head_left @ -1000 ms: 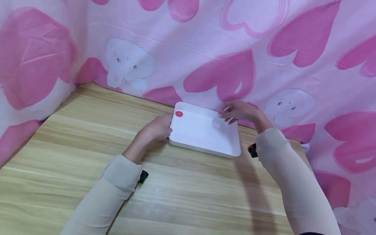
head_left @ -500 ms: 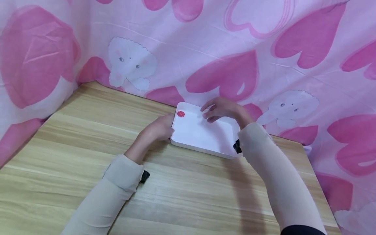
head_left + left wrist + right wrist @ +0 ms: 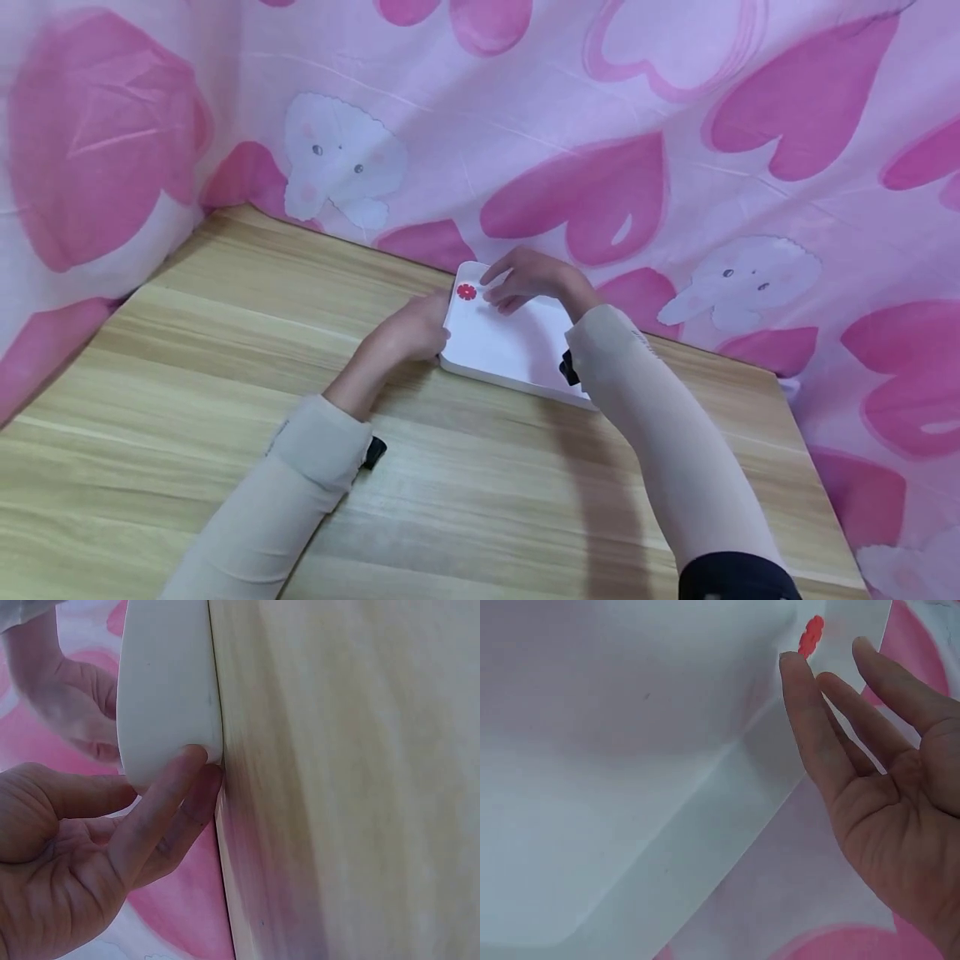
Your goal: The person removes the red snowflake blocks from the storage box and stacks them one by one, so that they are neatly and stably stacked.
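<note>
A shallow white tray (image 3: 510, 350), rectangular with rounded corners and a smooth, matte plastic look, lies flat on the counter (image 3: 225, 350) near its far edge, close to the fabric backdrop. A small red flower-shaped mark (image 3: 467, 292) sits in the tray's far left corner. The left hand (image 3: 408, 329) is at the tray's left rim; in the left wrist view its fingers (image 3: 169, 799) are straight and press against the rounded outer wall where it meets the counter. The right hand (image 3: 525, 279) hovers over the tray's far left part, just beside the red mark, with fingers (image 3: 806, 727) relaxed and slightly spread, holding nothing; whether the fingertips touch the tray cannot be told. Both forearms wear pale beige sleeves (image 3: 300, 467). The counter is light wood-grain laminate with long streaks running across it. Behind and to the left hangs a thin, creased pink cloth (image 3: 570, 108) printed with large darker pink hearts and pale cartoon animal faces, draped down to the counter's back edge.
</note>
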